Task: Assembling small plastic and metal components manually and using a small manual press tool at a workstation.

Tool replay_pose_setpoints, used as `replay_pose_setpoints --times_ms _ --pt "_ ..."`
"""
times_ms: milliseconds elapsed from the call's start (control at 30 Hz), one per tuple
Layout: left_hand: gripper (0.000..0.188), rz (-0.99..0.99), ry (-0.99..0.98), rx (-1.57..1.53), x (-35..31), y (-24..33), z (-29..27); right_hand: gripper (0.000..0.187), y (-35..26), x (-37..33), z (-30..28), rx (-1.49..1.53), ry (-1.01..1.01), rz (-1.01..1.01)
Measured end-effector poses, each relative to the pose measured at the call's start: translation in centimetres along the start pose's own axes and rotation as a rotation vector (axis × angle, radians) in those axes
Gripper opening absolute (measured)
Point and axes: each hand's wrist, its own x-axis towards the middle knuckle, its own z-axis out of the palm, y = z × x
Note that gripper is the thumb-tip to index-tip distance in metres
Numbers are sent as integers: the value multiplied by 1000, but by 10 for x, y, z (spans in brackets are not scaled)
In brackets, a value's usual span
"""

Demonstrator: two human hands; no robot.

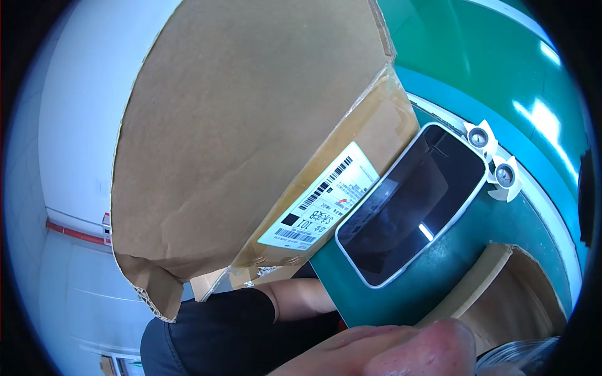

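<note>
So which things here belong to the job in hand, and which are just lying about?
Likely the job, though no hands show:
- large cardboard box
- dark glossy panel

Probably lying about:
- two white finned pieces
- other cardboard piece

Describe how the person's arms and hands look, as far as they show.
Neither of the hands is in view. Black fabric with a seam shows at the lower left, and a bare limb emerges from its hem; whether that is an arm or a leg cannot be told.
</note>
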Motion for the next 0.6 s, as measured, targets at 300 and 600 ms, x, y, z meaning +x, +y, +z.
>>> replay_pose_setpoints --times_ms 300,600 --pt "28 -253 -329 -146 -31 -58 104 84 43 -154 86 -102 252 -273" --pt "29 -373 -716 -314 -121 -40 197 72 21 -231 124 -759 845 -331"
